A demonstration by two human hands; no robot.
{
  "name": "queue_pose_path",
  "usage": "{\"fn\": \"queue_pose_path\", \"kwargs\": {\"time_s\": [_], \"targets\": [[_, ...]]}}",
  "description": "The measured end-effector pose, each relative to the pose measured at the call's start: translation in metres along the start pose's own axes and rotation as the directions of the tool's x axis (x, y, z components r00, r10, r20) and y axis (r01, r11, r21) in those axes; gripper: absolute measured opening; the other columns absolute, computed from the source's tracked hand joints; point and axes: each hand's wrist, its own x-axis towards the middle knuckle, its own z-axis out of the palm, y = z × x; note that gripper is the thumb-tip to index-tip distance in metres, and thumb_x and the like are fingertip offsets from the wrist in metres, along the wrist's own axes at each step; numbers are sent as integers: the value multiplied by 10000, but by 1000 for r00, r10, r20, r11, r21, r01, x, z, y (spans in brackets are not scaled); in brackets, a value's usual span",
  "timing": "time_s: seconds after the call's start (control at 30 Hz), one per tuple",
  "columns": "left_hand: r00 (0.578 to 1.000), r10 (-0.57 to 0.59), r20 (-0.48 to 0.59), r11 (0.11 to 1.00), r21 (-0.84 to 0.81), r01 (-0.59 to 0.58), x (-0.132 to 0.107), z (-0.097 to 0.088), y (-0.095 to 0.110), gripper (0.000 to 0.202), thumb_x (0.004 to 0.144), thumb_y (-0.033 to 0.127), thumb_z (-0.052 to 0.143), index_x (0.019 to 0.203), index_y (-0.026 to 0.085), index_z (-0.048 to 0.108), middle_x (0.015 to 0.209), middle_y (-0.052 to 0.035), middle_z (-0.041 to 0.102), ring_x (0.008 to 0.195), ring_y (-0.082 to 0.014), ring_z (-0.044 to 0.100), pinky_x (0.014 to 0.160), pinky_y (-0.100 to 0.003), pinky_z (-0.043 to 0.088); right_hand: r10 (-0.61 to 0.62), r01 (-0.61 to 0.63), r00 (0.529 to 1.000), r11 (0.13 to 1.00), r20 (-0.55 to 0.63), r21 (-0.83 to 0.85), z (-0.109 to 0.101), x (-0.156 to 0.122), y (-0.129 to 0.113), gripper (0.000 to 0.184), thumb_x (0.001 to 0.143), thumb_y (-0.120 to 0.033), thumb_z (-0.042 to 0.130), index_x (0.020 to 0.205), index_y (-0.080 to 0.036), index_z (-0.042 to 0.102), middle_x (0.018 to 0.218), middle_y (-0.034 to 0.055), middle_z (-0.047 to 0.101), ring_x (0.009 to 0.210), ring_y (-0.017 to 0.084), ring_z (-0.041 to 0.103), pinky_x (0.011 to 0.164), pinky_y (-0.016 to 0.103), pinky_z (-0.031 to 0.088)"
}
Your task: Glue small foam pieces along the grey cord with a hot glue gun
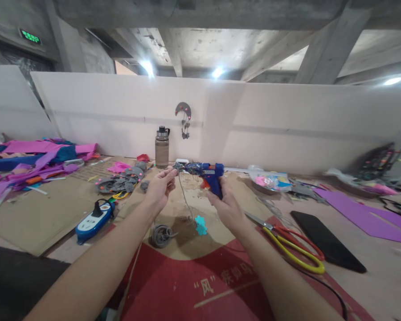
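My right hand [225, 200] is wrapped round the handle of a blue hot glue gun [207, 171], whose nozzle points left. A clear glue stick [243, 170] sticks out of its back end. My left hand [162, 189] pinches a small grey piece [177, 166] right at the nozzle; its exact shape is too small to tell. From it a grey yarn strand [185, 194] hangs down to the table. Below lie a grey yarn coil [161, 235] and a turquoise star-like cutout [201, 225].
Red-and-yellow scissors [294, 247] and a black phone [327, 240] lie at right. A blue-white power strip [95, 220], grey felt pieces [120, 180] and a bottle [162, 149] stand left. A moon ornament [183, 109] hangs on the white partition [254, 116].
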Motion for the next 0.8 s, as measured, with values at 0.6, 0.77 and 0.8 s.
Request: {"fn": "queue_pose_path", "kwargs": {"time_s": [0.6,0.77,0.8], "targets": [[988,149,43,973,169,-154,-5,5,1,261,553,283,780,718,131,646,589,32,521,476,-32,401,420,-167,281,-10,15,999,994,38,-111,-2,-1,-14,264,832,-259,444,1089,-233,495,962,71,610,864,238,555,789,376,417],[988,146,51,972,179,-153,-6,5,0,257,556,290,777,712,135,644,579,36,510,474,-33,397,423,-164,285,-8,11,999,993,32,-119,-2,-1,-14,252,822,-258,461,1067,-228,512,926,58,620,809,227,557,748,355,415],[988,145,54,971,182,-152,-6,5,0,256,559,291,776,713,134,645,575,37,508,475,-33,398,425,-163,288,-5,9,999,993,33,-120,-2,-1,-14,254,819,-255,465,1066,-230,517,914,54,624,791,224,558,735,350,416]]}}
